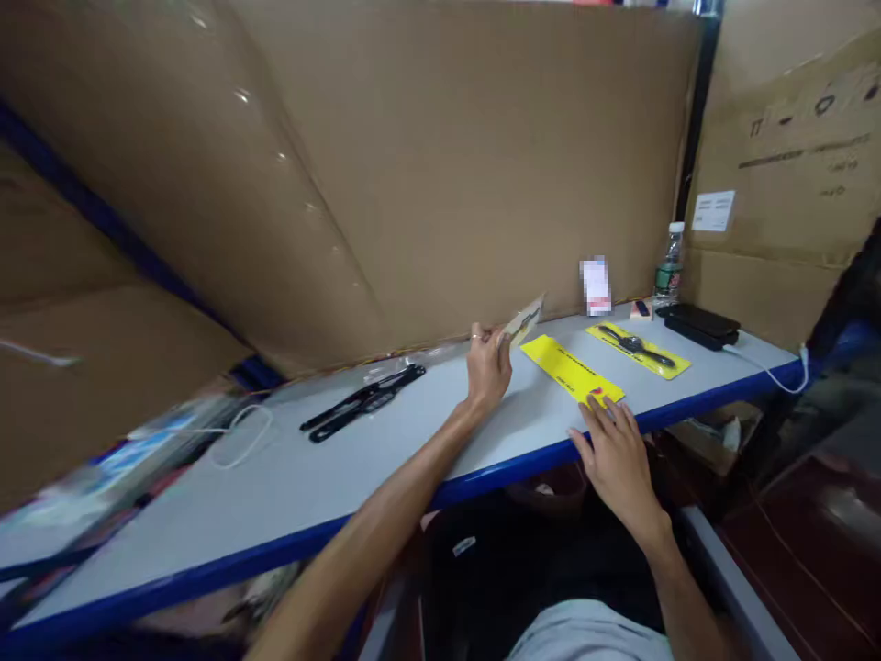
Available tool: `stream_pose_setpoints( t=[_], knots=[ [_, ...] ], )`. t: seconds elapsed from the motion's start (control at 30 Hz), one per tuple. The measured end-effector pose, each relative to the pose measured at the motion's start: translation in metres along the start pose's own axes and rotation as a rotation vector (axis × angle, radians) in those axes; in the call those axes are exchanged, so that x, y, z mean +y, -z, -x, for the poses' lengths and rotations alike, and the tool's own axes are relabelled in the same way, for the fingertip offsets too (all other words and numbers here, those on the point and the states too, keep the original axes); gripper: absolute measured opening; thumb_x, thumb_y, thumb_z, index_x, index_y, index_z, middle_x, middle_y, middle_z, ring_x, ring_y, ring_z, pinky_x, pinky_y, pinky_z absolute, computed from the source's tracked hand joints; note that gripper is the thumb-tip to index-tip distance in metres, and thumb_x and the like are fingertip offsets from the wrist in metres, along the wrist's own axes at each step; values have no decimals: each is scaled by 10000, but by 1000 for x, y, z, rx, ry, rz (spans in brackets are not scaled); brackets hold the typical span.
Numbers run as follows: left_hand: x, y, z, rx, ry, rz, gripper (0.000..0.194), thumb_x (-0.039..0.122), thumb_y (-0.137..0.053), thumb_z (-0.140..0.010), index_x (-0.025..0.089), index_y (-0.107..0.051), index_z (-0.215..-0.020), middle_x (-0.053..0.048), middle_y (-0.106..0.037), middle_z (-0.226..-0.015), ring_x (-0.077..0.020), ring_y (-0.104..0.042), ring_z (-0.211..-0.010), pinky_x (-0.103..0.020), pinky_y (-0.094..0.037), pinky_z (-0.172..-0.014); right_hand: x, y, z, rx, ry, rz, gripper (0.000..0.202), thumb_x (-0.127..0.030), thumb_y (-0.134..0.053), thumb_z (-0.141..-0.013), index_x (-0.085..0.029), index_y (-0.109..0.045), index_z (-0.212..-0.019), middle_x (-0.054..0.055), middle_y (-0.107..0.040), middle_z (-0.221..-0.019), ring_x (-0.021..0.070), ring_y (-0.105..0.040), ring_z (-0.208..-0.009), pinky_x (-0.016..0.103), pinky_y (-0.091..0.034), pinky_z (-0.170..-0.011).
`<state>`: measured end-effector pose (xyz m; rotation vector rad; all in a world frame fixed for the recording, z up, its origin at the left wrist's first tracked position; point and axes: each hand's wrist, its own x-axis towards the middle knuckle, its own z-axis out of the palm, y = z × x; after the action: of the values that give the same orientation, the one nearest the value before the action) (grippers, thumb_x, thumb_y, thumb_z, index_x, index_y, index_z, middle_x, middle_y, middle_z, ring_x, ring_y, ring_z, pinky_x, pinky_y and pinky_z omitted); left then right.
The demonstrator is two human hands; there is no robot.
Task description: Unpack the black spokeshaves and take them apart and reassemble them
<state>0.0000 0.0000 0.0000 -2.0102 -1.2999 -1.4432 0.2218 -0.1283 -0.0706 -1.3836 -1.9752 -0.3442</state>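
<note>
My left hand is closed round one edge of a pale, flat card or packet, which is tilted up off the table; a dark mark shows on its face, too blurred to make out. Spread fingers of my right hand reach over the table's front edge, fingertips at the near end of a yellow printed card lying flat. Right of that card lies another yellow card with a black watch on it. Black watch straps, or similar long black strips, lie to the left of my left arm.
The white table has a blue front edge. At its right end stand a plastic bottle, a black case with a white cable, and a propped phone-like screen. Cardboard walls the back. A white cable loop lies left.
</note>
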Motion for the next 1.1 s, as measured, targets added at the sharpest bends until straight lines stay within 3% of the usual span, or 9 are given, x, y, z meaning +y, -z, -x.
stream_pose_setpoints(
  t=[0.17, 0.27, 0.37, 0.6, 0.7, 0.83, 0.93, 1.03, 1.1],
  knots=[
    [20, 4, 0, -267, -19, -137, 327, 280, -368, -1075, 181, -679, -1102, -126, -578, -1130, -185, -625, -824, -323, -523, -734, -44, -4, 9, -50, 82, -127, 491, -434, -535, -1041, -123, -618, -1411, 147, -599, -1487, 338, -497, -1401, 531, -370, -1179],
    [51, -1, -6, -560, -71, -310, 297, 195, -433, -1032, 198, -667, -1216, -134, -575, -1242, -181, -666, -808, -301, -523, -672, -51, -4, 10, -65, 88, -188, 462, -431, -561, -1029, -170, -626, -1404, 121, -619, -1470, 329, -512, -1373, 526, -395, -1153],
    [87, -16, -11, -732, -174, -405, 317, 107, -444, -984, 171, -681, -1183, -150, -569, -1288, -211, -703, -876, -315, -551, -696, -46, -6, 10, -67, 75, -206, 461, -414, -577, -1023, -180, -613, -1419, 114, -615, -1475, 331, -516, -1354, 521, -403, -1140],
    [144, -72, -5, -887, -352, -354, 321, 154, -491, -966, 83, -754, -1136, -236, -538, -1417, -280, -730, -972, -367, -600, -774, -39, -12, 12, -80, 56, -177, 418, -405, -604, -1006, -176, -656, -1353, 126, -699, -1339, 366, -533, -1319, 554, -410, -1118],
    [155, -86, -6, -879, -358, -283, 391, 321, -474, -1029, 83, -766, -1134, -238, -573, -1367, -322, -712, -1050, -401, -604, -823, -38, -13, 12, -70, 74, -167, 378, -387, -610, -1001, -171, -683, -1302, 128, -724, -1279, 373, -539, -1307, 558, -406, -1119],
    [164, -89, -10, -891, -376, -185, 469, 426, -430, -1054, 107, -770, -1099, -226, -592, -1326, -324, -702, -1069, -416, -599, -826, -35, -13, 11, -60, 108, -163, 327, -357, -603, -1003, -158, -708, -1241, 125, -742, -1228, 377, -551, -1281, 551, -394, -1126],
    [159, -77, -14, -831, -444, -121, 457, 437, -416, -1061, 122, -727, -1174, -201, -613, -1294, -291, -711, -1020, -406, -593, -812, -33, -15, 10, -48, 115, -154, 366, -375, -578, -1017, -151, -687, -1285, 131, -740, -1240, 379, -552, -1277, 547, -393, -1116],
    [136, -56, -22, -774, -455, -153, 436, 434, -420, -1063, 144, -690, -1247, -182, -631, -1285, -302, -678, -1111, -414, -572, -879, -33, -17, 9, -20, 116, -142, 442, -414, -543, -1034, -148, -633, -1376, 144, -701, -1335, 365, -555, -1273, 532, -409, -1090],
    [110, -40, -27, -771, -355, -220, 407, 407, -434, -1062, 161, -682, -1272, -177, -633, -1294, -306, -648, -1173, -412, -555, -915, -34, -16, 8, 3, 119, -136, 487, -433, -528, -1040, -142, -596, -1424, 151, -661, -1404, 351, -547, -1289, 522, -411, -1088]
  ],
)
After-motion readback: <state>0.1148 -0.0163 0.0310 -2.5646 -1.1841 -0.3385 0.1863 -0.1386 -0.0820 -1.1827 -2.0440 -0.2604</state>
